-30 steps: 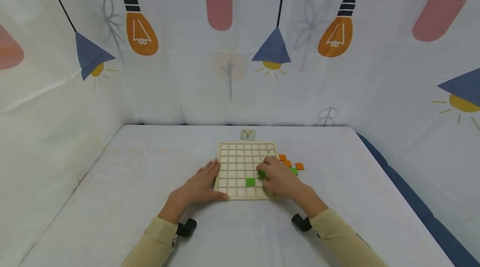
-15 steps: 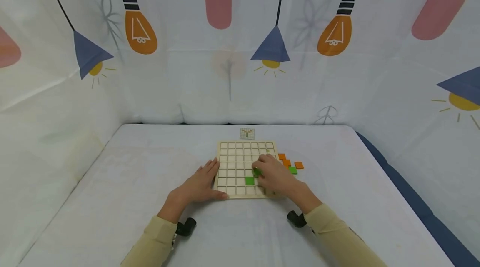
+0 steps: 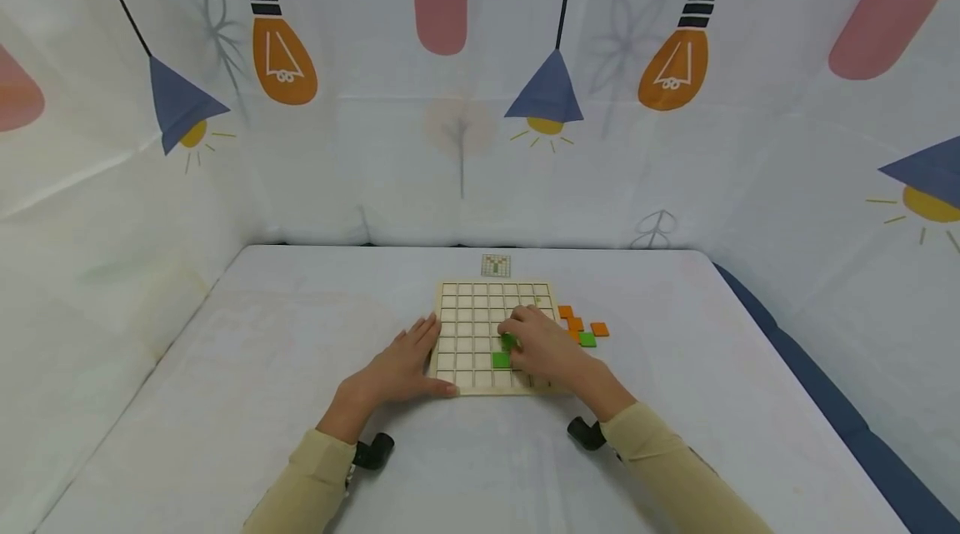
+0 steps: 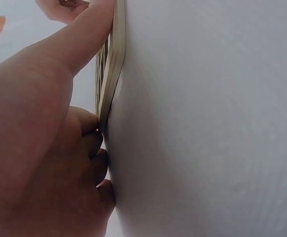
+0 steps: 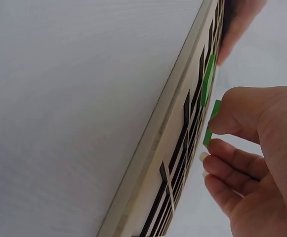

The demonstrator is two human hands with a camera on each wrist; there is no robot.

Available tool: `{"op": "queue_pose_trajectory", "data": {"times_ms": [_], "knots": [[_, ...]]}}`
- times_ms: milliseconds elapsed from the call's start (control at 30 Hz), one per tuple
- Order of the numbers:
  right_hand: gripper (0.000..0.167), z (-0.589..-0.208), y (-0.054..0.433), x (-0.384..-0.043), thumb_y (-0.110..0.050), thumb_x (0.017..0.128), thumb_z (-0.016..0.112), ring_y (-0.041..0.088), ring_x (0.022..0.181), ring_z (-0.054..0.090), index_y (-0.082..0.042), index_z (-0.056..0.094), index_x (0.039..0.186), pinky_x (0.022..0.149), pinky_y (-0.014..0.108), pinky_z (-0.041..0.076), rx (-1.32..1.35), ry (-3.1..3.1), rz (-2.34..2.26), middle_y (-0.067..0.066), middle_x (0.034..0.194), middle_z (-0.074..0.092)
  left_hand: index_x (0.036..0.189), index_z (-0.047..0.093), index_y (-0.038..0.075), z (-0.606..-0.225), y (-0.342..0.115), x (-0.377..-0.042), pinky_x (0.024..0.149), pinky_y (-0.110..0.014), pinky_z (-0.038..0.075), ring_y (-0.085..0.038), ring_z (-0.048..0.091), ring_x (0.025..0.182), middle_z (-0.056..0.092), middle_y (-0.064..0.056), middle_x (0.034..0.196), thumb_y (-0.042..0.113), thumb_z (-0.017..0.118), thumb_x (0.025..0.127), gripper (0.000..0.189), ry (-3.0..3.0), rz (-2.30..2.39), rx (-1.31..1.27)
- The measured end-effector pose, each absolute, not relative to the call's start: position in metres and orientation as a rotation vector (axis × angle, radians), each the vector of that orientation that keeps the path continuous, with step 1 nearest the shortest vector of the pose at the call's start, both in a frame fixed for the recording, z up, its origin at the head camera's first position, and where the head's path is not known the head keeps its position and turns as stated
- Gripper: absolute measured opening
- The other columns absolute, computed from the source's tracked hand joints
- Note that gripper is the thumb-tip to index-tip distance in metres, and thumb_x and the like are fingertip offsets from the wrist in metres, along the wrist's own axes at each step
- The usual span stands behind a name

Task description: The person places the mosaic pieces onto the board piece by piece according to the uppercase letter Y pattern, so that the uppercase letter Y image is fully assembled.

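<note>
The right hand (image 3: 551, 351) has slid a little toward 9 o'clock over the pale wooden square board with its grid of dark-lined cells (image 3: 466, 330), carrying the flat green square tile (image 3: 509, 341) with it. That tile is pinched between thumb and fingers, and it now stands near 12 o'clock of another flat green square tile (image 3: 501, 360), which lies unmoved on the board. The right wrist view shows the held tile close to the grid; whether its edge touches, I cannot tell.

The left hand (image 3: 401, 363) is unchanged: fingers straight along the board's 9 o'clock edge, thumb at its 7 o'clock corner, gripping no tile. It seems to steady the board. The shift suggests the tile is being lined up with a cell rather than fetched. Loose flat orange square tiles (image 3: 599, 329) and a spare green square tile (image 3: 587, 340) lie just beyond the board's 3 o'clock edge.
</note>
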State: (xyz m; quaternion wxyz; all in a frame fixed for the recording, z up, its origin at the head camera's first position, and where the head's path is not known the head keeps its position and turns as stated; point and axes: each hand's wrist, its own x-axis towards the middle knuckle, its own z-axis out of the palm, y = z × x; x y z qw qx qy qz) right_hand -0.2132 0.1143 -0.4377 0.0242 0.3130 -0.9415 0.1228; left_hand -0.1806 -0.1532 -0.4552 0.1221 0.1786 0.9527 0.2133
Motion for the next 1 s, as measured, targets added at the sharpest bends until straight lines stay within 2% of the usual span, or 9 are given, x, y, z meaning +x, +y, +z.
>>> {"op": "queue_pose_trajectory", "data": {"times_ms": [533,1000], "knots": [[0.030,-0.437,0.107,-0.218,-0.009,0.087,0.066,0.010,0.090,0.046,-0.018,0.070,0.116,0.078,0.025,0.046,1.022,-2.949,0.357,-0.006,0.099,0.057,0.159,0.014,0.004,-0.454,-0.152,-0.180,0.127,-0.052,0.015,-0.030,0.007,0.157,0.008,-0.011,0.169,0.065,0.071,0.080,0.115,2.785,0.634,0.507],[0.030,-0.435,0.103,-0.217,-0.010,0.089,0.065,0.012,0.094,0.048,-0.019,0.070,0.118,0.082,0.027,0.048,0.997,-2.983,0.358,-0.003,0.104,0.060,0.159,0.013,0.005,-0.451,-0.151,-0.180,0.127,-0.051,0.014,-0.029,0.006,0.157,0.008,-0.011,0.169,0.064,0.072,0.080,0.115,2.770,0.632,0.509]]}}
